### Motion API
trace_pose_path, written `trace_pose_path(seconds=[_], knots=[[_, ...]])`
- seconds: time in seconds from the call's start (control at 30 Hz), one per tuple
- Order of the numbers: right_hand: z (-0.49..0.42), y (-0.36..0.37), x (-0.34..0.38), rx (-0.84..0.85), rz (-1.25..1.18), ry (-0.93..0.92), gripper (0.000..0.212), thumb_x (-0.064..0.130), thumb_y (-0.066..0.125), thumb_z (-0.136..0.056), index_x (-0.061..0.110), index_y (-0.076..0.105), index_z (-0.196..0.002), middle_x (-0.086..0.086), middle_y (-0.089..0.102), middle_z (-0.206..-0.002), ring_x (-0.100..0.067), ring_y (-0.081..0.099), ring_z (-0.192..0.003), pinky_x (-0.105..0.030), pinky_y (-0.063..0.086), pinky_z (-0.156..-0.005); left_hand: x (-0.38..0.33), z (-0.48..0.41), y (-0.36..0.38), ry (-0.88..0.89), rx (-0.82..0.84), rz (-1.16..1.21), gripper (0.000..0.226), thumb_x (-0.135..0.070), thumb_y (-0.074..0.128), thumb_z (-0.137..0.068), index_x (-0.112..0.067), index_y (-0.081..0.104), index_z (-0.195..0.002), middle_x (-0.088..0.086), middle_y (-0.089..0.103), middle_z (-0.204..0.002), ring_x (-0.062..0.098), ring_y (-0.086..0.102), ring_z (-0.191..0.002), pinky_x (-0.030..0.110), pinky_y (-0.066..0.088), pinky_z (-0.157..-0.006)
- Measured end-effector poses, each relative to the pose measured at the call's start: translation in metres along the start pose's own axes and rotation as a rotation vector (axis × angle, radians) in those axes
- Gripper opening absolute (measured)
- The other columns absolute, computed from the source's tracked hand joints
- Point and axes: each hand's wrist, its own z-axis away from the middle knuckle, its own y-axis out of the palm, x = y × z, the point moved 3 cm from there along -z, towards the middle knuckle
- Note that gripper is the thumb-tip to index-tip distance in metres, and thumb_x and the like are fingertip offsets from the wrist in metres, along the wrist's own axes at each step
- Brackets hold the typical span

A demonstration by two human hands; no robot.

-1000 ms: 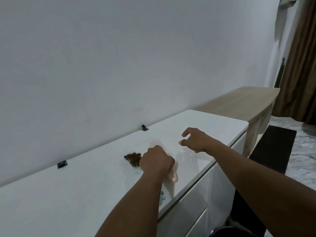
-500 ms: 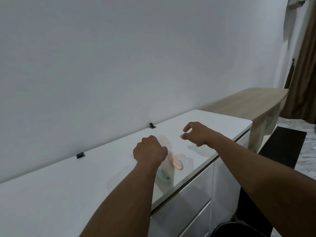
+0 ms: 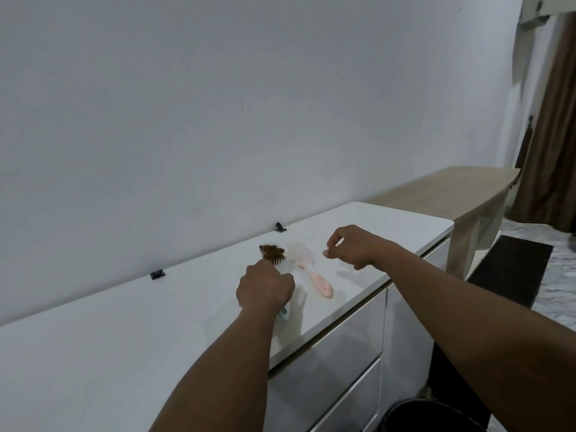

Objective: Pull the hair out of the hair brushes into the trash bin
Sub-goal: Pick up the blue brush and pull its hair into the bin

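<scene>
Two hair brushes lie on the white cabinet top (image 3: 124, 332). My left hand (image 3: 265, 286) is closed around the handle of a pale green brush (image 3: 284, 313) whose head carries a clump of brown hair (image 3: 271, 252). Beside it, to the right, a white and pink brush (image 3: 308, 269) lies flat with bare bristles. My right hand (image 3: 352, 246) hovers just right of the pink brush, fingers curled with thumb and forefinger close together and nothing in them. The rim of a black trash bin (image 3: 433, 413) shows on the floor at the bottom right.
Two small black clips (image 3: 157, 274) (image 3: 280, 227) sit where the cabinet top meets the wall. A wooden table (image 3: 452, 191) adjoins the cabinet on the right, with a dark mat (image 3: 511, 266) on the marble floor and a brown curtain (image 3: 558, 120) beyond. Drawer fronts face the bin.
My left hand has drawn back toward me along the green brush's handle, so the hairy head and the pink brush show again. My right hand stays hovering in a loose pinch.
</scene>
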Motion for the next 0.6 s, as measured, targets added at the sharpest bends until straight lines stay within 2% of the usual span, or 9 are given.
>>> trace_pose_path(seconds=[0.1,0.2,0.3,0.33,0.4,0.5,0.6], knots=[[0.006,-0.014,-0.001,-0.052,0.000,-0.029,0.028,0.029,0.068,-0.091,0.009,0.064,-0.110,-0.005,0.060,-0.092,-0.018,0.049,-0.072,-0.031,0.046,-0.063,-0.019,0.003,-0.006,0.079,-0.055,0.074,0.031,-0.038,0.057,-0.086,-0.012,0.055,-0.105,0.002,0.057,-0.095,0.027,0.062,-0.092,0.031,0.042,-0.071],[0.014,-0.034,-0.008,-0.131,-0.035,-0.044,0.036,0.035,0.066,-0.092,0.004,0.063,-0.111,-0.007,0.059,-0.093,-0.021,0.051,-0.078,-0.033,0.048,-0.067,-0.047,0.010,-0.004,0.185,-0.063,0.169,0.036,-0.041,0.056,-0.088,-0.011,0.050,-0.109,0.002,0.052,-0.094,0.025,0.053,-0.086,0.034,0.041,-0.073],[0.026,-0.055,-0.026,-0.209,-0.124,-0.032,0.060,0.043,0.060,-0.095,-0.013,0.057,-0.119,-0.025,0.056,-0.090,-0.026,0.053,-0.081,-0.033,0.051,-0.067,-0.079,0.023,0.009,0.313,0.004,0.266,0.035,-0.042,0.057,-0.088,-0.012,0.049,-0.105,0.004,0.057,-0.094,0.024,0.056,-0.084,0.035,0.044,-0.070],[0.031,-0.061,-0.035,-0.230,-0.167,-0.016,0.062,0.045,0.058,-0.096,-0.012,0.058,-0.119,-0.032,0.061,-0.099,-0.028,0.060,-0.084,-0.032,0.053,-0.066,-0.088,0.030,0.016,0.351,0.038,0.294,0.035,-0.043,0.057,-0.087,-0.013,0.049,-0.103,0.005,0.058,-0.094,0.023,0.058,-0.084,0.035,0.045,-0.069],[0.042,-0.072,-0.055,-0.266,-0.284,0.029,0.055,0.048,0.056,-0.097,-0.003,0.063,-0.116,-0.023,0.068,-0.109,-0.025,0.068,-0.089,-0.034,0.056,-0.067,-0.105,0.043,0.036,0.415,0.091,0.340,0.032,-0.045,0.055,-0.087,-0.014,0.051,-0.098,0.004,0.060,-0.093,0.024,0.059,-0.085,0.036,0.047,-0.070],[0.060,-0.084,-0.092,-0.339,-0.485,0.114,0.048,0.047,0.056,-0.097,0.004,0.063,-0.116,-0.013,0.067,-0.096,-0.021,0.067,-0.076,-0.031,0.056,-0.061,-0.130,0.068,0.071,0.519,0.162,0.341,0.031,-0.046,0.048,-0.095,-0.017,0.056,-0.089,0.003,0.061,-0.087,0.025,0.059,-0.083,0.034,0.042,-0.069],[0.076,-0.082,-0.139,-0.358,-0.557,0.210,0.042,0.045,0.056,-0.098,0.005,0.064,-0.107,-0.012,0.066,-0.088,-0.023,0.069,-0.077,-0.037,0.058,-0.065,-0.145,0.093,0.116,0.603,0.265,0.348,0.034,-0.043,0.044,-0.100,-0.021,0.055,-0.076,0.005,0.064,-0.083,0.028,0.061,-0.080,0.033,0.039,-0.067]])
